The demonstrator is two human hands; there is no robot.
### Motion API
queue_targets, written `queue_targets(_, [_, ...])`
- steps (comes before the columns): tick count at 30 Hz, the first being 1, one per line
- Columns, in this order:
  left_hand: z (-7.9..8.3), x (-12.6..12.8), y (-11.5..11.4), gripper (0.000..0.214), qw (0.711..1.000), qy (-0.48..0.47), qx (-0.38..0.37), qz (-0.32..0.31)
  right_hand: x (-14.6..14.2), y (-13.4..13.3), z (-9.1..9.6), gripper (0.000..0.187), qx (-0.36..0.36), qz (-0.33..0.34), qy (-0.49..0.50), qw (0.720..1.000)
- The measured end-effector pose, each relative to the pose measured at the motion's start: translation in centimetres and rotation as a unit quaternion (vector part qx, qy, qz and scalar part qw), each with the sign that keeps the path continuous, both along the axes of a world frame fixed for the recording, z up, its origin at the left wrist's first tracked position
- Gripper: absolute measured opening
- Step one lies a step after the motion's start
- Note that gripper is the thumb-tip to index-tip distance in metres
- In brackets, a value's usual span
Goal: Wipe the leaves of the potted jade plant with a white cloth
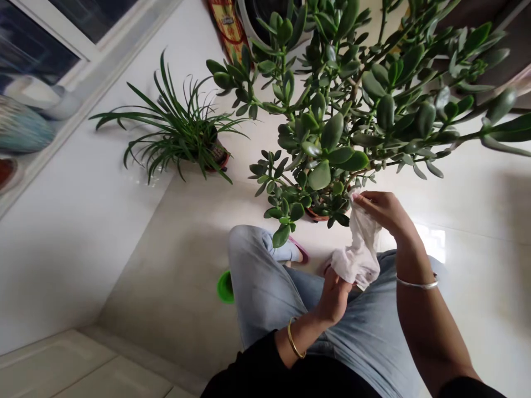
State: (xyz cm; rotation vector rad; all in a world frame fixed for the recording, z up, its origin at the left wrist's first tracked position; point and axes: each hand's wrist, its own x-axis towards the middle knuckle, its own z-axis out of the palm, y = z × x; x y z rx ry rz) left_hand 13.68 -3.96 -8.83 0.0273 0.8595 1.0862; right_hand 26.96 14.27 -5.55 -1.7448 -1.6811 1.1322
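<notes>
A crumpled pale pink cloth point(359, 249) hangs between my hands, over my jeans-covered lap. My right hand point(381, 210), with a silver bangle point(417, 284) on its wrist, pinches the cloth's upper end. My left hand point(332, 296), wearing a gold bangle point(295, 340), grips its lower end. Just beyond the cloth stands a jade plant point(332, 110) in a terracotta pot point(317, 216), mostly hidden by leaves. Its lowest leaves lie close to my right hand, apparently not touching it.
A spider plant point(174, 124) in a reddish pot point(219, 157) stands on the glossy tiled floor point(166, 260) by the wall. A green plastic object point(225, 287) sits beside my knee. My foot wears a pink sandal point(301, 250). Vases stand by a window point(41, 44).
</notes>
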Motion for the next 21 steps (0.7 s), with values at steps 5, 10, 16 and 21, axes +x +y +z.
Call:
queue_targets(5, [1.2, -0.8, 0.9, 0.03, 0.996, -0.083, -0.045, 0.003, 0.7, 0.1, 1.5, 0.083, 0.036, -0.011, -0.059, 0.998])
queue_targets(10, [-0.4, -2.3, 1.1, 0.015, 0.976, -0.183, -0.109, -0.036, -0.2, 1.1, 1.5, 0.077, 0.062, 0.001, -0.086, 0.994])
queue_targets(16, [-2.2, -2.8, 3.7, 0.02, 0.982, -0.16, -0.1, 0.024, -2.1, 2.6, 0.6, 0.057, 0.075, 0.029, -0.145, 0.986])
queue_targets(21, [-2.5, -3.9, 7.2, 0.019, 0.995, -0.014, -0.077, 0.054, -3.0, 3.0, 0.7, 0.044, 0.074, 0.06, -0.179, 0.979])
